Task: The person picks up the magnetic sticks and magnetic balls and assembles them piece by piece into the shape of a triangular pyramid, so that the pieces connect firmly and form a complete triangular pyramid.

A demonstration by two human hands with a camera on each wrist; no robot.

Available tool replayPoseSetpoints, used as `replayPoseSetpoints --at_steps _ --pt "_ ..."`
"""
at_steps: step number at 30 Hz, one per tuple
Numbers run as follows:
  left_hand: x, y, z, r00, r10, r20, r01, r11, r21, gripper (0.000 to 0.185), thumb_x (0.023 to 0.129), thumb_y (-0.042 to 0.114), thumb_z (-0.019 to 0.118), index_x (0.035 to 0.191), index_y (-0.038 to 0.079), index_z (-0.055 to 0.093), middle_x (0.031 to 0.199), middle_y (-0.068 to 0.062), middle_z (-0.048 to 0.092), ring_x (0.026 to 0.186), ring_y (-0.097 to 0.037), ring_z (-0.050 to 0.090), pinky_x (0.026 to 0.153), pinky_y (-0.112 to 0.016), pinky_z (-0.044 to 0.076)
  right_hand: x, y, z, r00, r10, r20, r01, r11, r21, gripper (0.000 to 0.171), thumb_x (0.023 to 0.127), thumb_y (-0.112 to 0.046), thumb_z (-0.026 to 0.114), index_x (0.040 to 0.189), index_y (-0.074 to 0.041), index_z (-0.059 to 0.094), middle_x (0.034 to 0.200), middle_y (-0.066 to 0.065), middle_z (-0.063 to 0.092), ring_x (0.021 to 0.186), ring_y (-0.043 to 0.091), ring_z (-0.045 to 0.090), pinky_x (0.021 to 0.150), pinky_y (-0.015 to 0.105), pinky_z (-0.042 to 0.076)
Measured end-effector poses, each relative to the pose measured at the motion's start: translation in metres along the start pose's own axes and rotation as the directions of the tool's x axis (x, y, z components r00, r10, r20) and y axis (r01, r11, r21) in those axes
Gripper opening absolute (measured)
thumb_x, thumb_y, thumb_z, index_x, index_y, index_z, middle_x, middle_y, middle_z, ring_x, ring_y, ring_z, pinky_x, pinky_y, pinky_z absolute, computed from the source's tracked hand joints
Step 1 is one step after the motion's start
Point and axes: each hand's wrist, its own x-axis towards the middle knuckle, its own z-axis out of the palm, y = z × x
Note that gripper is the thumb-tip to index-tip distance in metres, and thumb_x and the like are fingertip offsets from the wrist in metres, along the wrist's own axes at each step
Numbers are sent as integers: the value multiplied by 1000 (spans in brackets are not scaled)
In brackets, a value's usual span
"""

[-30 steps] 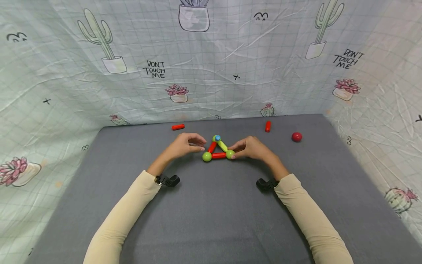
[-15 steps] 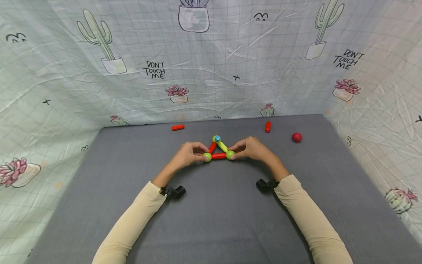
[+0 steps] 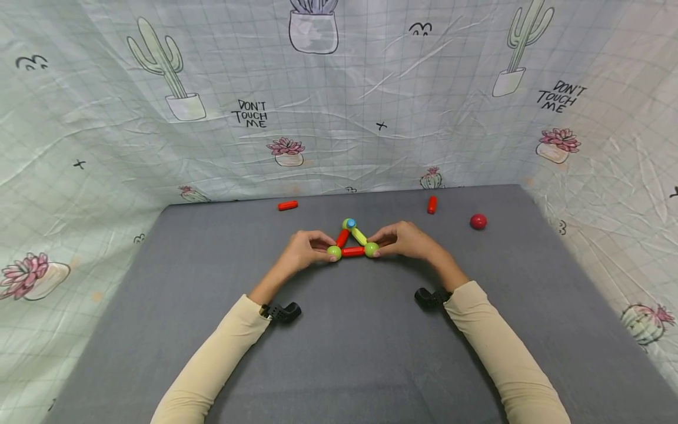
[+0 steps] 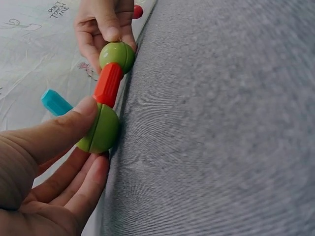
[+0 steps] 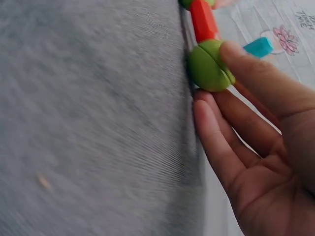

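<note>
A triangle of rods and balls lies on the grey table (image 3: 339, 353). My left hand (image 3: 303, 250) pinches its near-left green ball (image 3: 333, 253) between thumb and fingers. The near-right green ball (image 3: 372, 250) is pinched by my right hand (image 3: 406, 241). Between these two balls runs a red rod (image 3: 353, 251). Another red rod (image 3: 342, 238) and a yellow-green rod (image 3: 359, 237) lead to the far green ball (image 3: 345, 223). From that far ball a blue rod (image 4: 55, 102) sticks up, as both wrist views show.
Two loose red rods lie near the back edge, one left rod (image 3: 288, 205) and one right rod (image 3: 432, 205). A red ball (image 3: 478, 221) sits at the far right. Behind the table hangs a printed cloth (image 3: 339, 118).
My left hand has come right and slightly nearer, from beside the triangle to a pinch on its near-left green ball. The right hand keeps its hold on the other near ball.
</note>
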Motion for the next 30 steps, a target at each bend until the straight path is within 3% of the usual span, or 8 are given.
replayPoseSetpoints --at_steps 5,10,18,24,30 --pt "-2 -2 2 1000 -7 -24 6 1000 -14 30 76 12 91 103 8 80 96 -6 78 90 -16 75 77 -28 59 -6 -2 -10 999 -34 36 35 998 -48 38 92 -18 78 128 -7 71 124 10 72 112 23 69 92 36 57" --pt "-2 0 3 1000 -13 -27 12 1000 -19 31 76 11 91 104 6 79 98 -7 78 91 -17 75 77 -28 59 -12 2 -26 997 -20 -80 8 989 -146 36 95 -26 75 127 -8 72 123 6 72 113 23 68 95 44 55" --pt "-3 0 1 999 -28 -40 28 1000 -4 31 75 13 92 103 7 80 95 -5 78 88 -14 75 74 -26 58 -22 12 -59 972 7 -236 -71 963 -260 35 98 -30 70 126 -9 73 118 6 74 109 24 69 91 45 55" --pt "-4 -2 0 998 -38 -55 36 999 -26 31 73 15 93 101 10 81 91 -3 79 85 -12 75 72 -25 57 -28 22 -83 944 35 -329 -137 947 -292 37 101 -33 66 127 -8 72 118 10 74 104 28 69 84 45 55" --pt "-5 -3 1 998 -32 -62 30 999 -36 32 73 16 94 102 11 82 92 -3 79 85 -12 75 72 -25 57 -31 34 -101 922 81 -378 -207 930 -304 34 103 -25 63 130 -6 70 120 17 72 105 34 68 85 49 54"
